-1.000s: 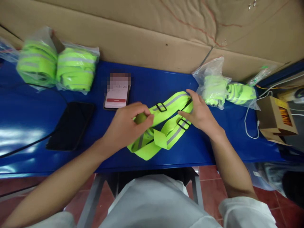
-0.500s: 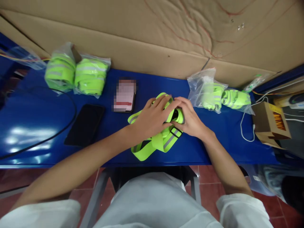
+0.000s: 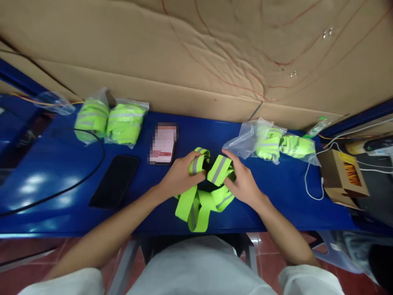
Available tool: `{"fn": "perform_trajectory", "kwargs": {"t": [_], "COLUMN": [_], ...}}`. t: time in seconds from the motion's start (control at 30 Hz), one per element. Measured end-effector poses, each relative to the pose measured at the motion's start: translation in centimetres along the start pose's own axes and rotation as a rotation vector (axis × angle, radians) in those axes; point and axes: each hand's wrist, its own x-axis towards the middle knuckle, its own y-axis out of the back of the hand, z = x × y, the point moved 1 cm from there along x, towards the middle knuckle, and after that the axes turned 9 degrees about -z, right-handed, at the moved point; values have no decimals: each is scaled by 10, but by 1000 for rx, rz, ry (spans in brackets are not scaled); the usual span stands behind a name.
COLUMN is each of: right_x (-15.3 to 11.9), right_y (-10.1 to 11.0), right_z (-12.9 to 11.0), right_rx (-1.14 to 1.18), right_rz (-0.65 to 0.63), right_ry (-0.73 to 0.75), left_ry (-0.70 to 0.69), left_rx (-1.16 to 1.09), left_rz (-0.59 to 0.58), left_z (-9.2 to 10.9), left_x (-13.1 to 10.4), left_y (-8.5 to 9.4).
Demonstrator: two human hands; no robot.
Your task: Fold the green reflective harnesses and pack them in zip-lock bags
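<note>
A neon-yellow reflective strap (image 3: 203,205) with grey stripes lies in loose loops on the blue table, close to its front edge. My left hand (image 3: 181,174) is closed around one coiled part of it, thumb below and fingers above. To the right, my right hand (image 3: 243,180) grips another folded part (image 3: 220,170) between thumb and fingers. A dark gap shows between the two held parts. The lower loops hang toward me and rest on the table.
Bagged neon straps (image 3: 125,123) stand at the back left, and more bagged straps (image 3: 270,143) at the back right. A lit phone (image 3: 164,143) and a dark phone (image 3: 114,181) lie left of my hands. A cardboard box (image 3: 344,174) and white cable (image 3: 307,180) are at right.
My hands have moved apart, from being together over the bundle to each holding a separate part of the strap. The view has tilted up, so the table sits lower.
</note>
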Motion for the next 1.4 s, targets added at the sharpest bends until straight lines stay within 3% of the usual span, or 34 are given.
{"fn": "perform_trajectory", "kwargs": {"t": [0.1,0.17,0.47,0.57,0.63,0.73,0.83,0.93,1.07,1.17,1.27,1.4], "right_x": [4,7,15,12,9,5,6,9,9,11,15,13], "right_y": [-10,-12,-17,-16,-14,-14,-21,-24,-10,3,8,22], "right_z": [8,13,16,16,13,3,-4,-1,14,23,27,31], "right_rx": [368,451,553,528,465,181,-94,-120,-68,-89,-79,20], "right_rz": [21,20,-58,-45,34,131,32,23,176,310,410,444], "right_ry": [-119,-132,-100,-83,-64,31,85,93,77,-2,-46,-62], "left_ry": [-243,-404,-503,-471,-453,-438,-447,-445,-424,-426,-351,-303], "left_rx": [181,330,505,515,532,562,593,600,537,429,209,-172], "left_rz": [194,285,205,204,208,211,214,215,224,311,470,558], "left_z": [-1,-2,-8,-10,-10,-8,-5,-4,-11,-18,-19,-8], "left_x": [-4,-6,-3,-3,-3,-3,-4,-4,0,2,0,-10], "left_y": [-5,-7,0,-1,-3,-4,-4,-2,3,10,21,40]}}
